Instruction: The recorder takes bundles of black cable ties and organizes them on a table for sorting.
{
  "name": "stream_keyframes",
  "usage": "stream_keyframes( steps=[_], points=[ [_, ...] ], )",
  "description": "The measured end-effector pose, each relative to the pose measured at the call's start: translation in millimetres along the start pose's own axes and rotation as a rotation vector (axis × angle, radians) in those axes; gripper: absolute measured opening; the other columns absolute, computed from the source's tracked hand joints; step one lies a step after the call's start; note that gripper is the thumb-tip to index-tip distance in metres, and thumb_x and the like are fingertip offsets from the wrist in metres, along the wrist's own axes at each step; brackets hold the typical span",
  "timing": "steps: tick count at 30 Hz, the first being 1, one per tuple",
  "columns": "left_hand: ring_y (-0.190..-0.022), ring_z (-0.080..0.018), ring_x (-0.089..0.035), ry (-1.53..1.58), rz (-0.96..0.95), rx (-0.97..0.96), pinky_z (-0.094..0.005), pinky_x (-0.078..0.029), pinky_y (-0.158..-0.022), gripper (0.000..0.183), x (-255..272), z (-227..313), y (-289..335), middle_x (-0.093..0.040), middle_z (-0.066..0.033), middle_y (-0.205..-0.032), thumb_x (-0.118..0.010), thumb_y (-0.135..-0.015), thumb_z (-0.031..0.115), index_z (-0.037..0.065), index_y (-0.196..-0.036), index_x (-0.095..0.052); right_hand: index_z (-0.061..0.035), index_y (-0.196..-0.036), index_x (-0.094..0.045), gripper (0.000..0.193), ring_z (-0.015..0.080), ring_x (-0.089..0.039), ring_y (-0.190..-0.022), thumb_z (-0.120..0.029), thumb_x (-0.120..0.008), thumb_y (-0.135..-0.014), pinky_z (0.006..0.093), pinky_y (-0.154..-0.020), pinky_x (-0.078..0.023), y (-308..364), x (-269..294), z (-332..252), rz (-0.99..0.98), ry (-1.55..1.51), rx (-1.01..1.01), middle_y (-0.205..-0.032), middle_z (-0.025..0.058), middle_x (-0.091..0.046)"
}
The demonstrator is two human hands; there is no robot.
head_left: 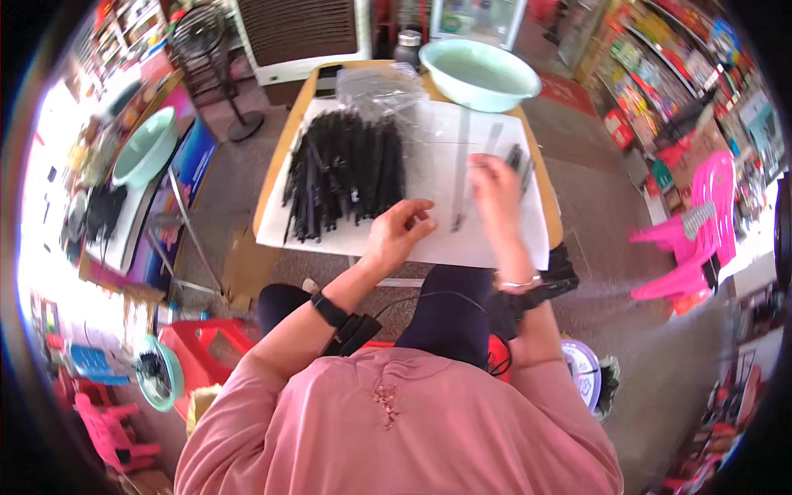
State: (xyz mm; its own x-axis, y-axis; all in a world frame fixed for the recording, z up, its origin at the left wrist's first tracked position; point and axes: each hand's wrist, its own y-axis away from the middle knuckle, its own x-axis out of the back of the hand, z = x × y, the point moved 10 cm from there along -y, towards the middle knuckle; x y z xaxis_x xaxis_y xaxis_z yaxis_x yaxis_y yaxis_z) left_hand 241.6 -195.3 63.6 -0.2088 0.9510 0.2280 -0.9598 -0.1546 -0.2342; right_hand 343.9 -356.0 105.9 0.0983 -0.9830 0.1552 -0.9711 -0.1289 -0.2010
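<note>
A thick pile of long, thin black strips (346, 177) lies on the white sheet (429, 247) over the table's left half; their kind is unclear. My left hand (398, 235) is at the pile's lower right corner, fingers loosely curled, a gap between thumb and fingertips, nothing visible in it. Over the right half of the sheet is my right hand (495, 186), blurred, its fingers bent; whether it holds anything cannot be made out. Left of it, a faint grey strip (462, 177) runs lengthwise. A few dark strips (516, 157) lie just right of that hand.
Crumpled clear plastic (384, 89) lies beyond the pile. A pale green basin (480, 76) stands at the table's far right corner, beside a metal flask (407, 48). A pink chair (697, 231) is on the right, a standing fan (206, 66) at far left.
</note>
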Motion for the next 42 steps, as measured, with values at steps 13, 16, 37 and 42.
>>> stream_keyframes(
  steps=[13, 16, 37, 42],
  points=[
    [-0.067, -0.0107, -0.053, 0.021, -0.098, -0.049, -0.0265, -0.046, -0.064, 0.018, 9.5, 10.2, 13.4, -0.062, -0.0053, -0.079, -0.064, -0.083, 0.012, 0.002, -0.097, -0.064, -0.0043, -0.086, -0.064, 0.012, 0.031, -0.063, -0.07, -0.015, -0.06, -0.081, 0.0388, -0.065, -0.049, -0.7, -46.0, -38.1, -0.117, 0.611, 0.359, -0.077, 0.0159, -0.064],
    [-0.071, -0.0063, -0.054, 0.086, -0.151, -0.072, -0.0228, -0.046, -0.064, 0.014, 6.2, 4.3, 15.8, -0.061, -0.0001, -0.079, -0.063, -0.086, 0.009, 0.001, -0.097, -0.063, -0.0034, -0.084, -0.066, 0.02, 0.0343, -0.064, -0.077, -0.022, -0.063, -0.079, 0.041, -0.068, -0.049, 6.6, -106.8, -15.0, -0.328, 0.55, 0.326, -0.079, 0.018, -0.064],
    [-0.065, -0.0111, -0.06, 0.142, -0.047, 0.159, -0.024, -0.05, -0.057, 0.021, 24.3, -9.9, 9.5, -0.061, -0.0054, -0.081, -0.059, -0.089, 0.013, -0.002, -0.103, -0.056, -0.0023, -0.083, -0.06, 0.015, 0.0041, -0.042, -0.045, -0.017, -0.061, -0.084, 0.02, -0.041, -0.03, 48.9, -97.0, -6.5, -0.427, -0.204, -0.23, -0.058, -0.0028, -0.05],
    [-0.068, -0.0151, -0.062, 0.502, -0.003, 0.215, -0.0263, -0.052, -0.058, 0.011, 25.1, -17.7, 13.8, -0.058, -0.006, -0.081, -0.055, -0.092, 0.011, 0.0, -0.094, -0.051, -0.0019, -0.089, -0.062, 0.02, 0.0189, -0.058, -0.061, -0.021, -0.06, -0.085, 0.0332, -0.059, -0.047, 13.1, -61.6, -0.6, -0.163, 0.243, 0.098, -0.064, 0.0065, -0.057]
  ],
)
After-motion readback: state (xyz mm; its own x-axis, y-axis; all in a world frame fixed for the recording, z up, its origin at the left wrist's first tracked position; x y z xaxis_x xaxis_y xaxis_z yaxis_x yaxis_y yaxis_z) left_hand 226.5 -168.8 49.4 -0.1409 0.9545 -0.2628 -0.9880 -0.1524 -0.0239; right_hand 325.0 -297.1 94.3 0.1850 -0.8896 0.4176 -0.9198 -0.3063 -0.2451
